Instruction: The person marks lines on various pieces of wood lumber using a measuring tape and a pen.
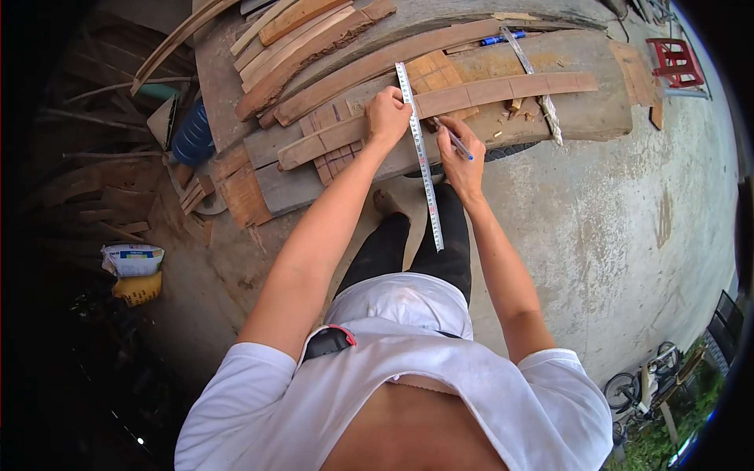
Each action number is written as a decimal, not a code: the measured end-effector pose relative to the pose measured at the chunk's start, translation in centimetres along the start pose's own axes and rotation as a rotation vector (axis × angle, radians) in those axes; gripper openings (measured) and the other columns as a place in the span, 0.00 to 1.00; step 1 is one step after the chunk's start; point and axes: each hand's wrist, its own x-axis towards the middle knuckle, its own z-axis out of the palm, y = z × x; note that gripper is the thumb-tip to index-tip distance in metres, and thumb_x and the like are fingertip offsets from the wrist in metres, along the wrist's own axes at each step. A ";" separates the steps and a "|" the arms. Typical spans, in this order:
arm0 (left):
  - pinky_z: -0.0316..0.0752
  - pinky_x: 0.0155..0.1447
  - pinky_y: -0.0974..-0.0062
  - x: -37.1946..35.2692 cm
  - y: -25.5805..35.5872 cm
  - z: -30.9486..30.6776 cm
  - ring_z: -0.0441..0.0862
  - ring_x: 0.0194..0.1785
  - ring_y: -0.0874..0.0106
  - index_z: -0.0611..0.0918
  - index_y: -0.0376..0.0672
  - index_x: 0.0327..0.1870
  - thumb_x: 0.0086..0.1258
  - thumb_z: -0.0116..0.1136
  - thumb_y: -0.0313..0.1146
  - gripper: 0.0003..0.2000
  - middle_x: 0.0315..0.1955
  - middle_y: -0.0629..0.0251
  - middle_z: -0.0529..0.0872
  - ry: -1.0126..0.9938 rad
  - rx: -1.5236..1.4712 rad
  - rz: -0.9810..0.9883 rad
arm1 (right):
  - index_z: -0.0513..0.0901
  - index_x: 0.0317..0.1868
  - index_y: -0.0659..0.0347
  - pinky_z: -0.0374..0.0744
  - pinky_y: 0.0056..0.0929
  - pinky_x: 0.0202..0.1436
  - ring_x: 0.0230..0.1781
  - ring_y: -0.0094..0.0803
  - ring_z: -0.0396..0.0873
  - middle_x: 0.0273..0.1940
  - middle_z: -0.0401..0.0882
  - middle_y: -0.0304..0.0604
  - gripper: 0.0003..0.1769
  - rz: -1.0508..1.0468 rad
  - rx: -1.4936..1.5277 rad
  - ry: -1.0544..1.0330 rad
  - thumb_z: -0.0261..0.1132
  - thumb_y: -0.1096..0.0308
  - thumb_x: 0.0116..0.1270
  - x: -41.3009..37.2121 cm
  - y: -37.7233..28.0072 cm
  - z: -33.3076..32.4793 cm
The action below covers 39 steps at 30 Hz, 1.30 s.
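A long narrow wooden strip point(487, 92) with pencil-like cross marks lies across the plank bench. Over it, and hanging past the bench's near edge, runs a white measuring ruler point(424, 169). My left hand point(388, 118) is closed on the ruler where it crosses the strip. Just right of the ruler, my right hand point(462, 157) holds a pen point(455, 141), its tip close to the strip's near edge. Marked wooden blocks point(436, 72) lie under the strip.
The bench point(581, 110) carries more wood strips point(314, 63), a blue marker point(503, 38) and a metal ruler wrapped at one end point(518, 55). A red stool point(677, 63) stands at the right. Scrap wood and bags point(132, 261) lie left; motorbikes are at lower right.
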 end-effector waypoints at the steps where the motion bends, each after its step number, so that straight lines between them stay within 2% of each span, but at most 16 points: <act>1: 0.81 0.37 0.71 0.2 -0.2 0.3 0.87 0.27 0.67 0.83 0.36 0.36 0.58 0.66 0.26 0.07 0.23 0.60 0.89 0.024 0.066 0.041 | 0.85 0.47 0.69 0.82 0.34 0.44 0.37 0.43 0.87 0.38 0.87 0.56 0.14 0.010 0.004 0.009 0.63 0.67 0.66 0.2 0.0 0.2; 2: 0.81 0.31 0.76 0.4 -0.4 0.6 0.88 0.23 0.73 0.84 0.34 0.39 0.60 0.66 0.25 0.08 0.24 0.61 0.89 0.050 0.129 0.084 | 0.85 0.47 0.69 0.82 0.34 0.44 0.37 0.43 0.87 0.38 0.87 0.56 0.14 -0.010 0.025 0.003 0.63 0.68 0.66 0.4 0.0 0.3; 7: 0.82 0.30 0.75 0.4 -0.3 0.7 0.88 0.24 0.72 0.84 0.34 0.39 0.59 0.66 0.25 0.08 0.24 0.61 0.89 0.072 0.143 0.081 | 0.85 0.46 0.68 0.81 0.35 0.44 0.37 0.46 0.86 0.38 0.86 0.56 0.13 -0.050 0.055 -0.016 0.63 0.68 0.66 1.6 0.4 1.2; 9: 0.82 0.30 0.75 0.5 -0.4 1.0 0.88 0.24 0.72 0.84 0.33 0.39 0.59 0.67 0.25 0.08 0.24 0.60 0.89 0.077 0.136 0.079 | 0.86 0.49 0.66 0.81 0.31 0.46 0.39 0.39 0.87 0.40 0.87 0.53 0.14 -0.063 0.022 -0.053 0.63 0.66 0.69 1.8 0.5 1.3; 12: 0.82 0.29 0.75 0.5 -0.5 1.3 0.88 0.24 0.71 0.84 0.33 0.39 0.59 0.67 0.24 0.09 0.24 0.60 0.89 0.089 0.106 0.053 | 0.86 0.48 0.66 0.81 0.32 0.46 0.39 0.41 0.87 0.40 0.86 0.53 0.14 -0.071 0.015 -0.073 0.63 0.66 0.68 2.1 0.5 1.4; 14: 0.80 0.45 0.64 0.4 -0.4 1.3 0.87 0.29 0.60 0.84 0.38 0.33 0.55 0.68 0.28 0.07 0.23 0.58 0.88 0.117 0.015 0.003 | 0.86 0.48 0.66 0.81 0.32 0.46 0.39 0.41 0.87 0.40 0.86 0.54 0.14 -0.085 0.017 -0.080 0.63 0.66 0.68 2.3 0.4 1.4; 25: 0.81 0.42 0.63 0.0 0.3 1.1 0.88 0.33 0.58 0.84 0.39 0.34 0.56 0.67 0.29 0.07 0.25 0.57 0.89 0.128 0.061 -0.035 | 0.85 0.47 0.66 0.81 0.34 0.47 0.40 0.44 0.86 0.40 0.86 0.54 0.12 -0.129 0.008 -0.157 0.63 0.68 0.68 3.5 0.4 1.9; 27: 0.81 0.42 0.63 0.1 0.5 1.1 0.88 0.33 0.58 0.84 0.39 0.34 0.56 0.67 0.29 0.07 0.25 0.57 0.89 0.119 0.051 -0.059 | 0.84 0.45 0.65 0.80 0.41 0.44 0.39 0.53 0.83 0.38 0.83 0.56 0.11 -0.209 -0.010 -0.150 0.62 0.69 0.66 2.7 0.4 1.2; 29: 0.82 0.30 0.75 0.1 0.1 1.2 0.88 0.23 0.71 0.84 0.34 0.37 0.59 0.66 0.24 0.07 0.22 0.61 0.89 0.120 0.120 0.025 | 0.84 0.45 0.65 0.80 0.41 0.45 0.39 0.52 0.83 0.37 0.83 0.56 0.11 -0.223 -0.015 -0.145 0.62 0.69 0.66 2.2 0.5 1.2; 31: 0.82 0.30 0.75 0.1 0.2 1.3 0.88 0.23 0.71 0.84 0.35 0.37 0.59 0.66 0.24 0.07 0.22 0.61 0.89 0.124 0.113 0.028 | 0.84 0.44 0.65 0.80 0.41 0.45 0.39 0.52 0.83 0.37 0.83 0.56 0.11 -0.232 -0.020 -0.142 0.62 0.69 0.66 2.3 0.4 1.2; 34: 0.82 0.30 0.75 -0.1 0.4 1.1 0.87 0.22 0.71 0.84 0.35 0.37 0.59 0.66 0.24 0.07 0.22 0.60 0.89 0.142 0.121 0.047 | 0.84 0.47 0.66 0.80 0.36 0.45 0.39 0.48 0.84 0.39 0.84 0.54 0.12 -0.261 -0.056 -0.136 0.63 0.70 0.67 3.5 0.6 2.4; 37: 0.82 0.30 0.74 0.0 0.2 1.3 0.87 0.22 0.71 0.84 0.35 0.36 0.59 0.66 0.25 0.07 0.23 0.60 0.89 0.145 0.128 0.062 | 0.84 0.46 0.67 0.80 0.37 0.44 0.39 0.49 0.84 0.39 0.84 0.55 0.11 -0.252 -0.053 -0.142 0.63 0.70 0.67 3.7 0.7 2.2; 39: 0.82 0.30 0.74 0.1 -0.1 1.2 0.87 0.22 0.71 0.84 0.35 0.36 0.59 0.66 0.25 0.07 0.23 0.60 0.89 0.144 0.125 0.049 | 0.83 0.45 0.66 0.79 0.42 0.45 0.39 0.52 0.82 0.38 0.83 0.55 0.10 -0.240 -0.017 -0.141 0.63 0.70 0.66 2.2 0.5 1.4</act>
